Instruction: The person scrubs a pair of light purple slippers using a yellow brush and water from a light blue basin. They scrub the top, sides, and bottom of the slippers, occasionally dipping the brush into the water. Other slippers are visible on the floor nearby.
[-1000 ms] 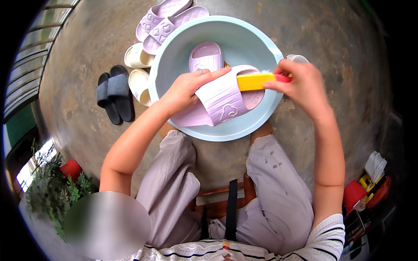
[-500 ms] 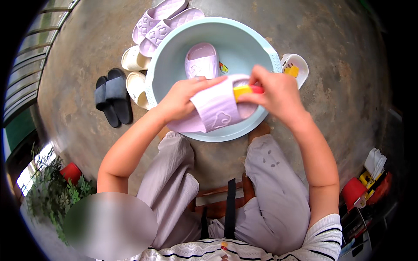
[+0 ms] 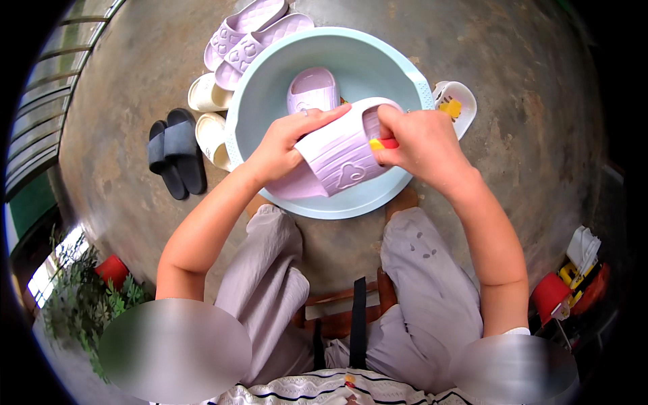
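Note:
Over the basin I hold a lilac slide slipper [image 3: 341, 158], tilted, its wide strap facing up. My left hand [image 3: 283, 145] is closed round the slipper's left part, the thumb on the strap's upper edge and the fingers hidden under it. My right hand [image 3: 428, 145] grips a small yellow and red brush-like tool [image 3: 383, 144] at the right-hand opening of the strap; its working end is hidden. Beneath is a pale blue-green basin [image 3: 237, 111]. Another lilac slipper [image 3: 312, 91] lies inside it, against the far wall.
Left of the basin are lilac slippers [image 3: 233, 47], cream slippers [image 3: 214, 138] and dark slippers [image 3: 179, 148]. To its right stands a white oval dish [image 3: 464, 123] with a yellow piece in it. A leafy plant [image 3: 81, 297] and red containers [image 3: 550, 297] stand near me at either side.
The held slipper has rolled, so more of its strap faces up. My right hand has shifted slightly left, and less of the yellow part of the tool shows.

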Available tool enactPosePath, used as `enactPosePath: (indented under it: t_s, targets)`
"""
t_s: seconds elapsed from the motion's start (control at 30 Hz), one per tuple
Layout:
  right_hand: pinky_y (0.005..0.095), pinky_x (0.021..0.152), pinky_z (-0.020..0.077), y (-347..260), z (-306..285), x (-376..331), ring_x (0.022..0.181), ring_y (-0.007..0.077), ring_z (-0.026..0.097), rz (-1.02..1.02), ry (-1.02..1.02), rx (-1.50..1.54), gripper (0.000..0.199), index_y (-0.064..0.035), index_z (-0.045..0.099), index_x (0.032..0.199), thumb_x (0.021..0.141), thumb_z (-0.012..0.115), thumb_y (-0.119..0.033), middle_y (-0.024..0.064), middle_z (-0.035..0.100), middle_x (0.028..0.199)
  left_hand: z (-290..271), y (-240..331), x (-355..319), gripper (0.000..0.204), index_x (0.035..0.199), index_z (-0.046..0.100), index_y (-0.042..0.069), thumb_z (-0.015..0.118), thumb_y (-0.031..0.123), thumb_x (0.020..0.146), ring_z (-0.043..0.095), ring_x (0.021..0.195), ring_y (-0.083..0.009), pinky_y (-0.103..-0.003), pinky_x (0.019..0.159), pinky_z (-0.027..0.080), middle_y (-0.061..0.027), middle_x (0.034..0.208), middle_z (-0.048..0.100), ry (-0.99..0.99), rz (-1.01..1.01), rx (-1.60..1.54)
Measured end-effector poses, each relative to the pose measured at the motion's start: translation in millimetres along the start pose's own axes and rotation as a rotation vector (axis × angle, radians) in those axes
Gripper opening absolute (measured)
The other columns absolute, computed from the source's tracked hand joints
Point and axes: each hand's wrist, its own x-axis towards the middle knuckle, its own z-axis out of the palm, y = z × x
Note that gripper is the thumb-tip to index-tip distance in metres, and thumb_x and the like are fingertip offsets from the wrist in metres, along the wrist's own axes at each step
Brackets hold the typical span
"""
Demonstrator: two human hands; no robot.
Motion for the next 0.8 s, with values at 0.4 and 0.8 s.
enactPosePath:
  t_s: [0.4, 0.8]
  targets:
    - [0.036, 0.054, 0.0461, 22.7, -26.3, -8.7, 0.061, 0.0279, 0.064, 0.155, -0.031, 0.16, 0.047, -0.0067, 0.052, 0.078, 0.065, 0.087, -0.035, 0.0081, 0.064, 0.065, -16.3, -0.1, -8.7, 0.064, 0.142, 0.056, 0.015, 0.059, -0.004, 0.081, 0.064, 0.093, -0.0279, -0.031, 0.088, 0.048, -0.0121, 0.106, 0.066, 0.064, 0.071, 0.096]
    - [0.0376, 0.051, 0.0452, 2.9, 12.1, -5.1, 0.059, 0.0273, 0.064, -0.04, 0.07, -0.09, 0.041, -0.0089, 0.052, 0.08, 0.071, 0.082, -0.035, 0.006, 0.062, 0.061, -10.4, -0.8, 7.3, 0.062, 0.14, 0.057, 0.009, 0.066, 0.001, 0.079, 0.064, 0.096, -0.0284, -0.031, 0.088, 0.048, -0.0141, 0.107, 0.065, -0.027, 0.054, 0.224]
